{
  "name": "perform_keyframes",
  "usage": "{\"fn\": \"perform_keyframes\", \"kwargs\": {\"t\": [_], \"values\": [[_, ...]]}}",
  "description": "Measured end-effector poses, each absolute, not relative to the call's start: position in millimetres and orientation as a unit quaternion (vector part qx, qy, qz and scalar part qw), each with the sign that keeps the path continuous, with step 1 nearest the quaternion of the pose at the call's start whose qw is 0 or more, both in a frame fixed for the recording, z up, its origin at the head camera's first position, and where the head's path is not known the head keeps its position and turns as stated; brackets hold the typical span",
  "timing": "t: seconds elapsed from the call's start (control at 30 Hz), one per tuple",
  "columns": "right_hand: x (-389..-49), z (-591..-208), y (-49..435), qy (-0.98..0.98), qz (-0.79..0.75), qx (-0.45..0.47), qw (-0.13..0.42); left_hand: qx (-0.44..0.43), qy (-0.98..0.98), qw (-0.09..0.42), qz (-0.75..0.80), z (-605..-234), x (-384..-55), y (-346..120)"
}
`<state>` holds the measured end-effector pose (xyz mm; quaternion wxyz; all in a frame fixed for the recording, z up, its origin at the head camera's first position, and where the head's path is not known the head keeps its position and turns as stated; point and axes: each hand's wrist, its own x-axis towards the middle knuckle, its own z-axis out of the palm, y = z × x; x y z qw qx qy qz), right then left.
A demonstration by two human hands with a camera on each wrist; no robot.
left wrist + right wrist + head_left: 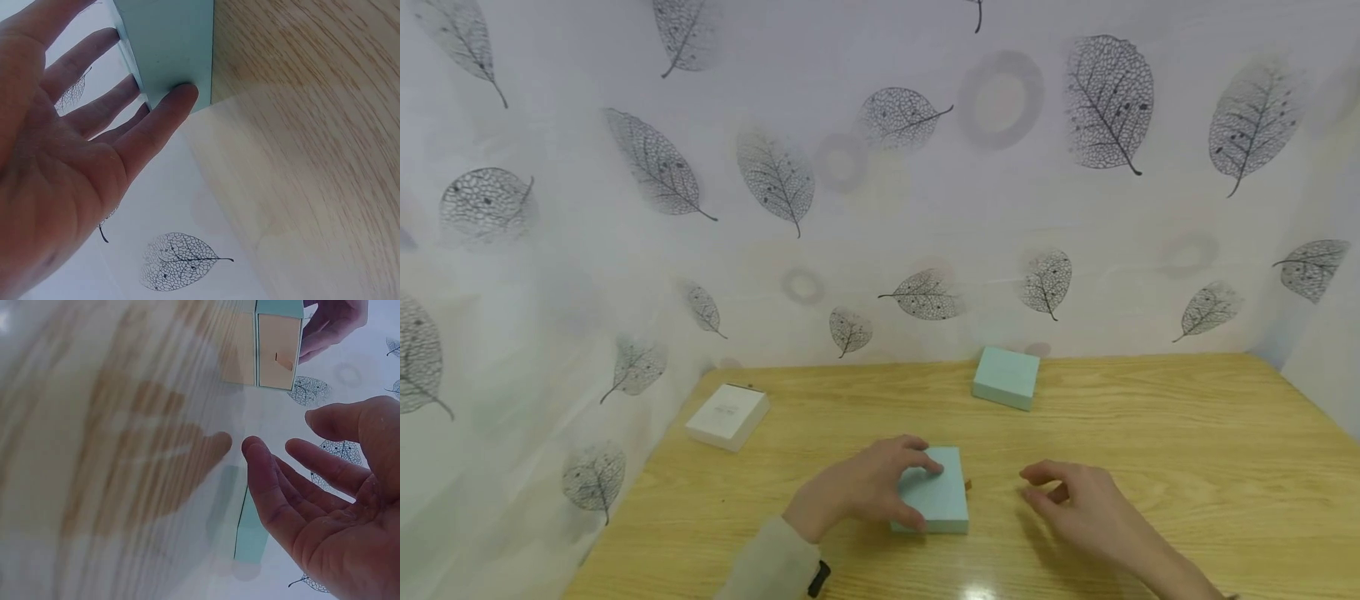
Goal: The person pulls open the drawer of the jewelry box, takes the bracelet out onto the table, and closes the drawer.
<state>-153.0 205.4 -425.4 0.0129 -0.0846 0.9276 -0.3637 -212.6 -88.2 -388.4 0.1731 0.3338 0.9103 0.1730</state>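
A pale teal drawer-style box (942, 492) lies on the table, with a small brown pull tab (967, 485) sticking out of its right side. My left hand (868, 486) holds it from the left, its thumb on the near side and other fingers over the top. The left wrist view shows a fingertip (186, 94) pressed on the box's teal side. To the right of the box, my right hand (1086, 504) hovers with bent, spread fingers and nothing between them. In the right wrist view the box's peach drawer front (275, 353) faces that hand.
A second teal box (1006, 378) sits near the table's back edge, right of centre. At the back left is a white box (728, 415). Leaf-patterned cloth (880, 208) hangs behind and beside the wooden table (1187, 433).
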Motion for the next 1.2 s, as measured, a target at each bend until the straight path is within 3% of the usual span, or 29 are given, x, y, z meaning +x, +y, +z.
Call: {"fn": "perform_keyframes", "kwargs": {"t": [1.2], "values": [[-164.9,-428.5,160.9,0.879,-0.467,-0.091,0.035,0.342,0.909,0.166,0.170,-391.1,-214.1,-78.7]]}}
